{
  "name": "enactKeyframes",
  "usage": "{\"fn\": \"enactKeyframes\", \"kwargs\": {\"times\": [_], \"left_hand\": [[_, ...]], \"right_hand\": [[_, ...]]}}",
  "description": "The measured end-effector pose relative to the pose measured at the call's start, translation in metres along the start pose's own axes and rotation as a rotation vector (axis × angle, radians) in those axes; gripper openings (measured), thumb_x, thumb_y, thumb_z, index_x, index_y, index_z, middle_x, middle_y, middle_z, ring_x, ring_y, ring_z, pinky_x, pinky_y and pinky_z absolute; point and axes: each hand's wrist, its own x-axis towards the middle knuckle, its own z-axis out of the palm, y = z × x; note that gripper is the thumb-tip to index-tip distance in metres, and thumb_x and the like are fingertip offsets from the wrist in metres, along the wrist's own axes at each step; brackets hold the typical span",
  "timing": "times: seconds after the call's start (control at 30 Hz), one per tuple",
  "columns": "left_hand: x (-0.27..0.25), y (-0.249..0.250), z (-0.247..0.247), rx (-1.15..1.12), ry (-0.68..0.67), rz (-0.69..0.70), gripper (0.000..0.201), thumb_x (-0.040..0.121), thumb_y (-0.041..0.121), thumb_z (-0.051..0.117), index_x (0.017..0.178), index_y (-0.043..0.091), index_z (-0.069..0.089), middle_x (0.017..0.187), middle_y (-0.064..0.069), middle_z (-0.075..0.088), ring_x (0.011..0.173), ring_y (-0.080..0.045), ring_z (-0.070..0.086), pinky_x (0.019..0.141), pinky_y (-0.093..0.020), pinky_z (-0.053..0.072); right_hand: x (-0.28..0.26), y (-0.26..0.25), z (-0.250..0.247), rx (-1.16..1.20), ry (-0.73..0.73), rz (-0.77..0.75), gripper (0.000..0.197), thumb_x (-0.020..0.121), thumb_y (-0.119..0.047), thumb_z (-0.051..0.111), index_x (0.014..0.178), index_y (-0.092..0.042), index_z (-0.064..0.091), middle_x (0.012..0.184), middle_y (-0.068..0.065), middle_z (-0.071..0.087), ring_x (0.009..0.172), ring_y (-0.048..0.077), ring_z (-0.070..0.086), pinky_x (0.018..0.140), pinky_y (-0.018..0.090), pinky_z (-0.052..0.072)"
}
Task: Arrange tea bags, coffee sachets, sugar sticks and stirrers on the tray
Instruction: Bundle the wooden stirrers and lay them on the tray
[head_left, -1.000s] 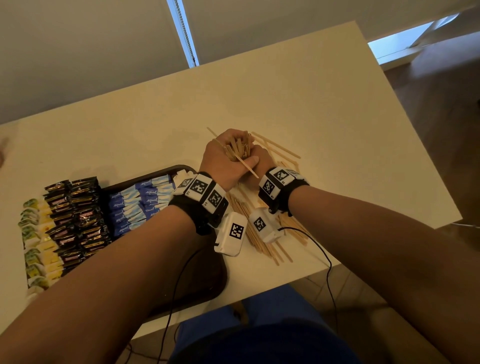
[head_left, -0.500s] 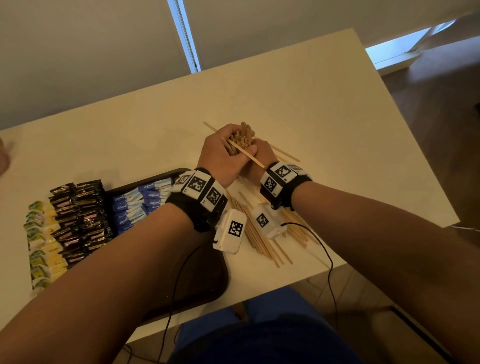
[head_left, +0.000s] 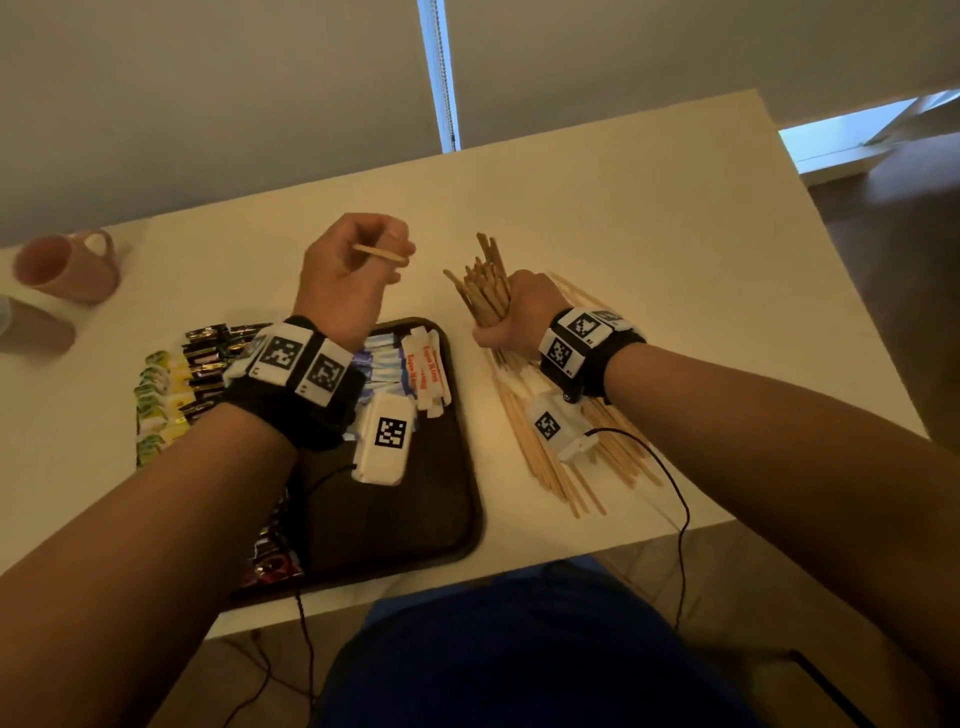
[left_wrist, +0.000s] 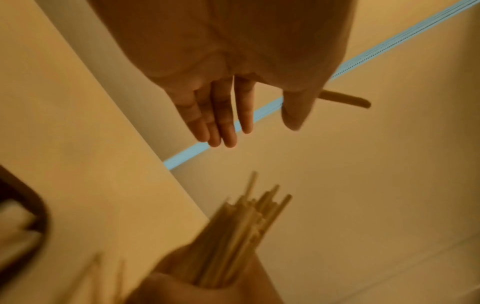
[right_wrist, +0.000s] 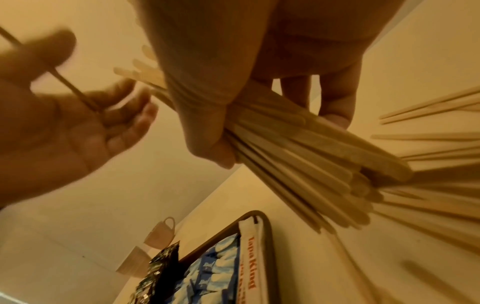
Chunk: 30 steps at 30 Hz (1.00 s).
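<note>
Note the dark brown tray (head_left: 447, 519) at lower centre, holding blue-and-white sachets (head_left: 384, 364) and white sticks with red lettering (head_left: 428, 369). The stirrers (head_left: 485, 291) are pale wood, the tabletop (head_left: 649, 234) cream, and the mug (head_left: 67, 270) at upper left pink.

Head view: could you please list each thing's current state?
Left hand: pinches a single stirrer.
Right hand: grips a stirrer bundle, held upright.
Loose stirrers: lying on the table.
Tray: partly filled with sachets.
Mug: lying on its side.
</note>
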Motion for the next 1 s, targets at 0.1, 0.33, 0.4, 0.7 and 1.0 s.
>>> {"fn": "enactKeyframes", "kwargs": {"times": [0.1, 0.33, 0.4, 0.7, 1.0], "left_hand": [[-0.018, -0.012, -0.038, 0.126, -0.064, -0.221, 0.043, 0.105, 0.045, 0.034, 0.095, 0.018, 0.066, 0.076, -0.005, 0.068, 0.067, -0.020, 0.061, 0.063, -0.033, 0.046], [-0.038, -0.033, -0.109, 0.455, -0.067, -0.261, 0.060, 0.107, 0.046, 0.019, 0.090, 0.018, 0.069, 0.062, -0.004, 0.058, 0.057, -0.015, 0.052, 0.058, -0.029, 0.036], [-0.039, -0.038, -0.123, 0.446, -0.089, -0.265, 0.060, 0.107, 0.045, 0.020, 0.093, 0.014, 0.069, 0.063, -0.005, 0.058, 0.057, -0.014, 0.050, 0.056, -0.028, 0.035], [-0.052, -0.068, -0.157, 0.384, -0.279, -0.232, 0.058, 0.107, 0.044, 0.022, 0.088, 0.016, 0.069, 0.058, -0.002, 0.057, 0.054, -0.014, 0.051, 0.059, -0.029, 0.036], [-0.052, -0.077, -0.163, 0.372, -0.416, -0.122, 0.057, 0.106, 0.046, 0.020, 0.087, 0.019, 0.067, 0.057, 0.001, 0.057, 0.051, -0.010, 0.050, 0.061, -0.028, 0.037]], "right_hand": [[-0.008, -0.020, 0.013, -0.024, -0.062, -0.059, 0.043, 0.074, -0.040, 0.080, 0.092, -0.012, 0.054, 0.088, 0.005, 0.059, 0.084, 0.022, 0.061, 0.067, 0.031, 0.051], [-0.033, -0.075, 0.077, -0.145, -0.333, -0.259, 0.029, 0.076, -0.028, 0.080, 0.085, -0.012, 0.057, 0.079, 0.003, 0.059, 0.078, 0.021, 0.060, 0.072, 0.032, 0.051], [-0.039, -0.086, 0.103, -0.241, -0.395, -0.285, 0.034, 0.077, -0.032, 0.080, 0.089, -0.013, 0.054, 0.085, 0.003, 0.057, 0.085, 0.023, 0.061, 0.077, 0.034, 0.052], [-0.051, -0.101, 0.177, -0.739, -0.616, -0.197, 0.059, 0.081, -0.038, 0.076, 0.126, -0.012, 0.050, 0.124, 0.010, 0.056, 0.109, 0.029, 0.058, 0.081, 0.037, 0.047], [-0.057, -0.100, 0.186, -1.034, -0.544, -0.252, 0.028, 0.093, -0.026, 0.059, 0.119, -0.018, 0.055, 0.114, 0.007, 0.060, 0.103, 0.027, 0.061, 0.071, 0.036, 0.043]]}}
